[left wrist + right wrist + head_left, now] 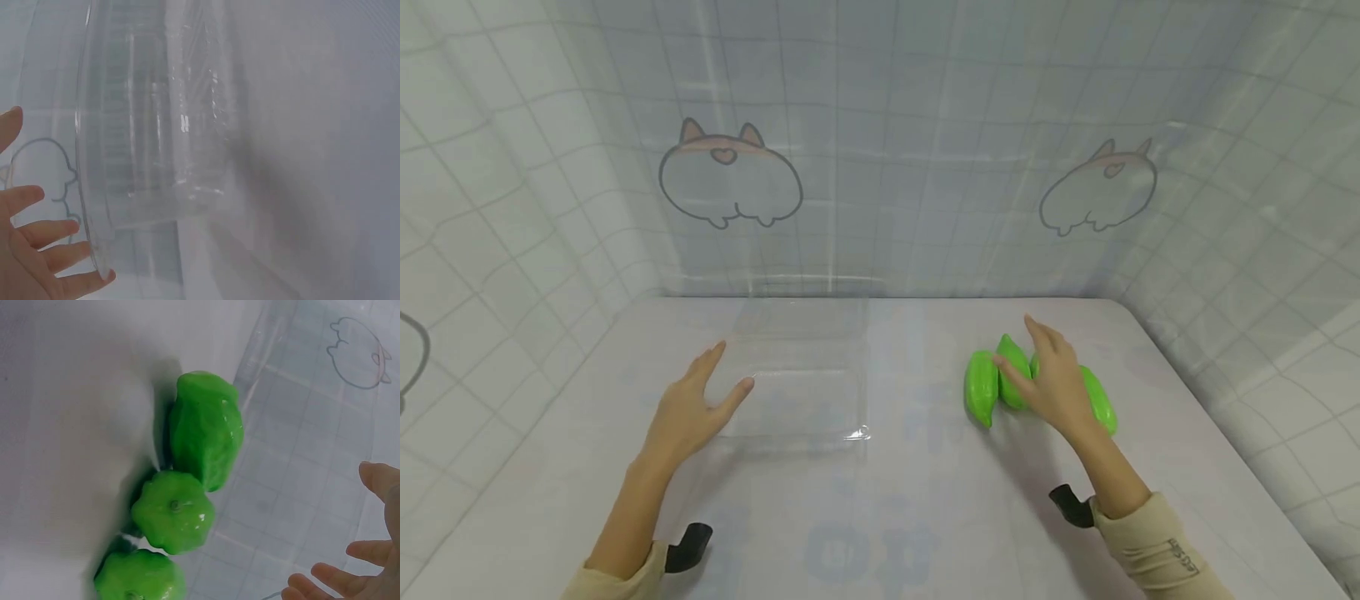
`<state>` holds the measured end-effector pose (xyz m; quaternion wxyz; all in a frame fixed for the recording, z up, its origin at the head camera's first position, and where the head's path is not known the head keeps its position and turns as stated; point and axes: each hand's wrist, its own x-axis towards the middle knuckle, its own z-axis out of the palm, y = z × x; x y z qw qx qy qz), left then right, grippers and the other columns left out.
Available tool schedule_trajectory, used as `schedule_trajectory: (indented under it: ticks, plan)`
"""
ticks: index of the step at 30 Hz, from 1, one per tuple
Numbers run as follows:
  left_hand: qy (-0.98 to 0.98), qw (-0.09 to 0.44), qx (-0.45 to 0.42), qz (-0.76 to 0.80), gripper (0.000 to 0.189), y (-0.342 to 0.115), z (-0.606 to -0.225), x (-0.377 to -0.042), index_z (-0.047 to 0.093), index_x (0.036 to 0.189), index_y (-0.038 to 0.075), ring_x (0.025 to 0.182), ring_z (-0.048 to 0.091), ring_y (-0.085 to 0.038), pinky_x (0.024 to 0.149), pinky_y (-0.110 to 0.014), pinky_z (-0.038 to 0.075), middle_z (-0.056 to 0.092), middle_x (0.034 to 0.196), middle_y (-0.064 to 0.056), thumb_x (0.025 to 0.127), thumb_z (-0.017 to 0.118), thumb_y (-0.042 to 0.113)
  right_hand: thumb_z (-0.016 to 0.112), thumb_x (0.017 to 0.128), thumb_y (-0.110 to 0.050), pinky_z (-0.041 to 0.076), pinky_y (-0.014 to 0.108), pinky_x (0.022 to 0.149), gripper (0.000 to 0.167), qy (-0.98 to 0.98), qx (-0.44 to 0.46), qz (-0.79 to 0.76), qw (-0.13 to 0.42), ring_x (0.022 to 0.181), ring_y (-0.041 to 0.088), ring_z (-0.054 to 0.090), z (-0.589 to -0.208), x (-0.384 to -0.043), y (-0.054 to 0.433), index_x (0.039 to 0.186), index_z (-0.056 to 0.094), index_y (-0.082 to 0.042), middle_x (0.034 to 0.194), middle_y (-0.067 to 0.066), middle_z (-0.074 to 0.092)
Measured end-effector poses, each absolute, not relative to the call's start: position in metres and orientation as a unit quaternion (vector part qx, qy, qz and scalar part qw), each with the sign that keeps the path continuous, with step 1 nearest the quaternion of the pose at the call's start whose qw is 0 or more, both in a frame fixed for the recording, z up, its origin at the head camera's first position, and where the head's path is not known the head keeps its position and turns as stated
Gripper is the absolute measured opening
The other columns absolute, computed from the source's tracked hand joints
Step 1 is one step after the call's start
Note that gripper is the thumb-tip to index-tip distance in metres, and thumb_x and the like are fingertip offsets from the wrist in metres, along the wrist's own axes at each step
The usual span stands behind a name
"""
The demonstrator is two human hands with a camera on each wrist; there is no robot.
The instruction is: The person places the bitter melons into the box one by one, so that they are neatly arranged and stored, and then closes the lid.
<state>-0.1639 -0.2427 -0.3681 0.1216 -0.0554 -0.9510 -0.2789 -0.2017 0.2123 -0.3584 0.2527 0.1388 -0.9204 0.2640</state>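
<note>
My left hand (688, 412) is at the left side of a clear plastic box (856, 434), its thumb and fingers spread and holding nothing. In the left wrist view, the lower fingertips of this hand (40, 256) overlap the rim of the box (81, 125). Several glossy green, lumpy, ridged fruit-shaped pieces (981, 388) lie side by side to the right. Over them hovers my right hand (1056, 383), thumb and fingers apart, hiding part of the group in the head view. The right wrist view has the green pieces (206, 434) apart from that hand (378, 584).
Both things stand on a white table (895, 492) with faint printed marks. A pale tiled-pattern sheet (917, 167) with cartoon animal drawings rises behind the table and along both sides. A black wrist mount (688, 547) sticks out at each sleeve.
</note>
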Motion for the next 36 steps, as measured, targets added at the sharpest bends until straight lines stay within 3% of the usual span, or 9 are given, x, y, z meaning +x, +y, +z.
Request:
schedule_trajectory:
  ticks: [8,13,19,25,29,36]
  plan:
    - [-0.946,0.096,-0.039,-0.307,0.073,-0.256,-0.377,-0.16,0.027,0.145,-0.005,0.116,0.042,-0.056,0.092,-0.067,0.038,0.034,0.139,-0.036,0.094,0.053,0.041,0.066,0.088,-0.025,0.042,0.063,0.09,0.063,-0.93,0.115,0.278,0.211,0.115,0.05,0.045,-0.36,-0.203,0.217,0.135,0.042,0.01,0.127,0.036,0.047]
    - [-0.934,0.098,-0.044,-0.341,0.071,-0.26,-0.384,-0.161,0.028,0.141,-0.012,0.109,0.048,-0.056,0.089,-0.063,0.044,0.037,0.134,-0.039,0.095,0.054,0.036,0.065,0.089,-0.024,0.049,0.057,0.077,0.061,-0.933,0.108,0.281,0.199,0.101,0.045,0.054,-0.364,-0.206,0.219,0.134,0.043,0.01,0.121,0.036,0.051]
    - [-0.918,0.095,-0.033,-0.384,0.073,-0.261,-0.392,-0.163,0.029,0.14,-0.014,0.119,0.045,-0.049,0.094,-0.052,0.044,0.037,0.136,-0.037,0.093,0.058,0.034,0.065,0.088,-0.025,0.051,0.054,0.071,0.06,-0.935,0.098,0.281,0.191,0.096,0.043,0.057,-0.369,-0.21,0.223,0.133,0.044,0.01,0.117,0.034,0.054]
    - [-0.906,0.101,-0.01,-0.412,0.067,-0.261,-0.398,-0.164,0.035,0.134,-0.018,0.118,0.048,-0.044,0.09,-0.042,0.044,0.043,0.131,-0.035,0.093,0.06,0.029,0.067,0.087,-0.024,0.052,0.052,0.069,0.059,-0.937,0.099,0.279,0.187,0.092,0.042,0.06,-0.374,-0.212,0.226,0.13,0.046,0.011,0.111,0.031,0.058]
    - [-0.898,0.115,-0.004,-0.425,0.058,-0.262,-0.401,-0.165,0.039,0.131,-0.019,0.115,0.051,-0.042,0.087,-0.031,0.045,0.047,0.127,-0.033,0.092,0.061,0.019,0.067,0.087,-0.022,0.053,0.053,0.07,0.056,-0.937,0.098,0.283,0.179,0.09,0.044,0.061,-0.375,-0.213,0.229,0.128,0.048,0.011,0.11,0.032,0.059]
    - [-0.885,0.127,0.007,-0.448,0.049,-0.262,-0.403,-0.165,0.042,0.129,-0.019,0.111,0.053,-0.041,0.076,0.001,0.041,0.05,0.124,-0.033,0.09,0.06,0.004,0.066,0.088,-0.021,0.051,0.053,0.073,0.051,-0.949,0.085,0.262,0.155,0.092,0.044,0.058,-0.378,-0.214,0.234,0.121,0.053,0.014,0.112,0.034,0.057]
